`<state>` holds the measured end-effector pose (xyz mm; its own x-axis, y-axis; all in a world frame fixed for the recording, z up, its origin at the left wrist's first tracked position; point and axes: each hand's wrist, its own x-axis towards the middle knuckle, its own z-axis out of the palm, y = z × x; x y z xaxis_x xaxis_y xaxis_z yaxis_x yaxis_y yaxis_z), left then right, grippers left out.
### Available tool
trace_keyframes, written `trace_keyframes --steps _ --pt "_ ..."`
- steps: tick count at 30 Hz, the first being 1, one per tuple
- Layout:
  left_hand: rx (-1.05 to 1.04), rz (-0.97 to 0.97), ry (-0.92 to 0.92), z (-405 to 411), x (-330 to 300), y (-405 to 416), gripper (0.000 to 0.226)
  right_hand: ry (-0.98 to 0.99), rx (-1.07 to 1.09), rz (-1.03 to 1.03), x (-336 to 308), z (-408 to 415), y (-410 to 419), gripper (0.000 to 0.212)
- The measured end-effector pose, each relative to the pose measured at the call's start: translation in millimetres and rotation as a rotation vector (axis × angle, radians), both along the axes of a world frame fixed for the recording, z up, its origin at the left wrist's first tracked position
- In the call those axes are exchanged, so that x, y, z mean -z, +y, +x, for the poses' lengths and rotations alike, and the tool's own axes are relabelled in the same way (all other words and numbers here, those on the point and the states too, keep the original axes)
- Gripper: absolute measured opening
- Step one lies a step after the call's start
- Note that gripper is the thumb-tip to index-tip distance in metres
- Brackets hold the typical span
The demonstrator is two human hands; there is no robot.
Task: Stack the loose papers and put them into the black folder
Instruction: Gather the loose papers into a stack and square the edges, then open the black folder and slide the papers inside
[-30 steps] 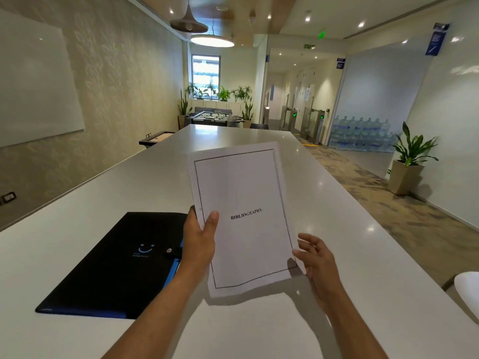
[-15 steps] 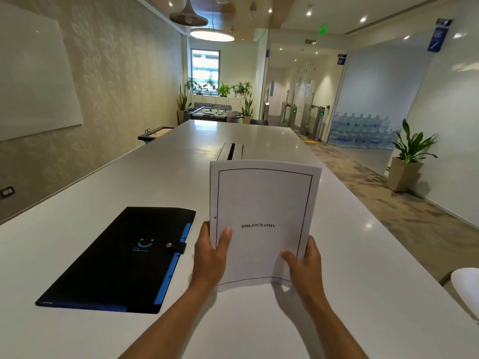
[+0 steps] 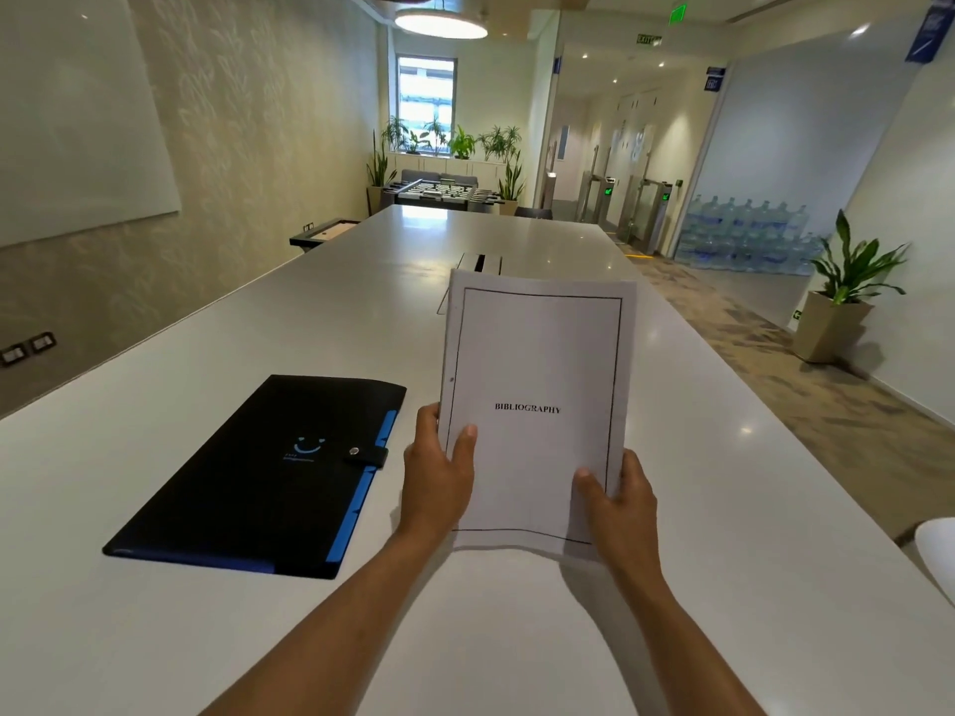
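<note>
I hold a stack of white papers [image 3: 535, 364] upright over the white table [image 3: 723, 509], its bottom edge close to the tabletop; the top sheet reads "BIBLIOGRAPHY" inside a black border. My left hand [image 3: 438, 478] grips the stack's left edge with the thumb on the front. My right hand [image 3: 617, 501] grips the lower right corner. The black folder [image 3: 248, 483] with blue tabs and a snap strap lies flat and closed on the table, just left of my left hand.
A cable slot [image 3: 480, 263] is set into the table beyond the papers. A white chair edge [image 3: 938, 547] shows at the right. Past the table's right side are a carpeted floor and a potted plant [image 3: 847, 297].
The papers went from lying tilted with only my left hand on them to standing upright between both hands. My right hand closed on the lower right corner, and the stack's edges look squared.
</note>
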<state>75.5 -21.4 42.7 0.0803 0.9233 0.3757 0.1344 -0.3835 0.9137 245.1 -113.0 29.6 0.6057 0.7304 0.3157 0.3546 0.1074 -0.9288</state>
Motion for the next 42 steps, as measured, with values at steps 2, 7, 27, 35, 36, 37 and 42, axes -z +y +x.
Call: trace_keyframes --steps 2,7,27,35,36,37,42 --pt "0.006 -0.037 0.108 -1 -1 11 0.04 0.005 -0.021 -0.09 -3 4 0 0.02" --pt "0.055 -0.282 0.266 0 6 21 0.045 0.054 -0.056 -0.29 5 9 0 0.028" --pt "-0.22 0.091 0.883 -22 50 24 0.05 -0.602 0.188 -0.73 19 20 -8 0.066" --pt "-0.364 0.188 0.948 -100 43 65 0.036 -0.76 0.097 -0.46 -5 -29 32 0.048" --pt "-0.362 0.169 0.985 -111 44 71 0.039 -0.783 0.067 -0.445 -6 -40 39 0.047" --pt "-0.352 0.137 1.021 -121 46 75 0.041 -0.802 0.029 -0.426 -6 -51 46 0.046" --pt "-0.23 -0.032 1.108 -140 64 82 0.05 -0.873 -0.141 -0.297 -3 -103 84 0.038"
